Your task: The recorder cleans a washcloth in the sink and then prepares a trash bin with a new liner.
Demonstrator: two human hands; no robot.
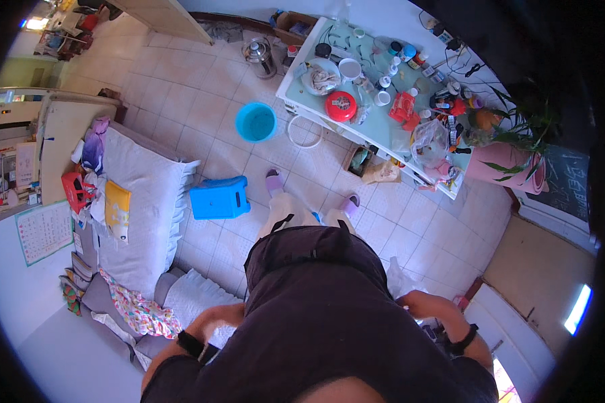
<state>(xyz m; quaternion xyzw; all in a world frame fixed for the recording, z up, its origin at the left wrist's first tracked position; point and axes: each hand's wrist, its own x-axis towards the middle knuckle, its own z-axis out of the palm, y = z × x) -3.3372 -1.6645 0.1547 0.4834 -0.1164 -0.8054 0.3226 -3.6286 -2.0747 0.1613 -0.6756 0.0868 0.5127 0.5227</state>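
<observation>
My left hand [230,314] is at the left side of my waist, against the dark shirt [316,295]. The shirt hides its fingers. On the other side, my right hand [415,303] is bent in toward my waist, with its fingers mostly out of sight. A crumpled translucent plastic bag [398,277] shows just beyond the right hand; I cannot tell whether the hand touches it. Both wrists wear black bands. Below the shirt are light trousers and purple slippers [274,181] on the tiled floor [208,87].
A blue step stool [220,198] stands ahead to the left, with a turquoise bucket [256,122] farther off. The cluttered table [376,124] at the far right holds a red round tin [341,106], bottles and bags. A sofa with a white cover [141,195] lines the left.
</observation>
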